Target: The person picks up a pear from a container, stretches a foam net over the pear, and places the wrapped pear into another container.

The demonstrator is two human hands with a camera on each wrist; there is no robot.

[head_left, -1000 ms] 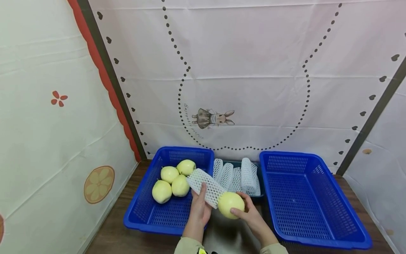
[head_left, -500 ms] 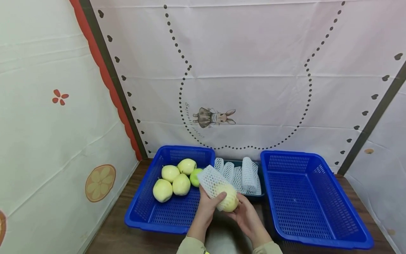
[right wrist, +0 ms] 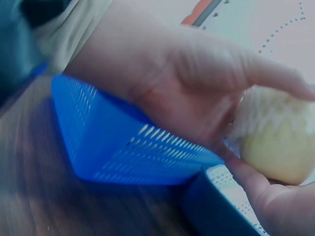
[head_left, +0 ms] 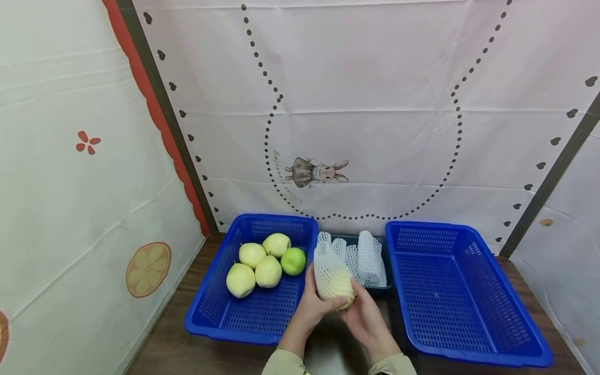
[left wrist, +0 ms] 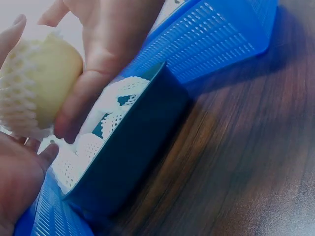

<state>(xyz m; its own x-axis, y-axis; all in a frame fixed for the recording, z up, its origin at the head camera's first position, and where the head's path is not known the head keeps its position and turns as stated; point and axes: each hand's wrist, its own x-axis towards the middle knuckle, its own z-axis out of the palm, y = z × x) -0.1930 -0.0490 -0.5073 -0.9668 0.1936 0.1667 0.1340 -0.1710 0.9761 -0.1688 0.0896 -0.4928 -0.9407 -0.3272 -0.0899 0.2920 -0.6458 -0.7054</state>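
Okay, the foam net (head_left: 325, 258) just slid over most of the pale fruit (left wrist: 61, 73) between the gripping fingers of left hand (head_left: 313, 307) and right hand (head_left: 367, 320); sleeving's nearly done imo.

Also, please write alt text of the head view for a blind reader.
A person's left hand and right hand hold a pale fruit in a white mesh sleeve. A blue basket of five fruits is at left, another blue basket at right, more sleeves in a dark tray between.
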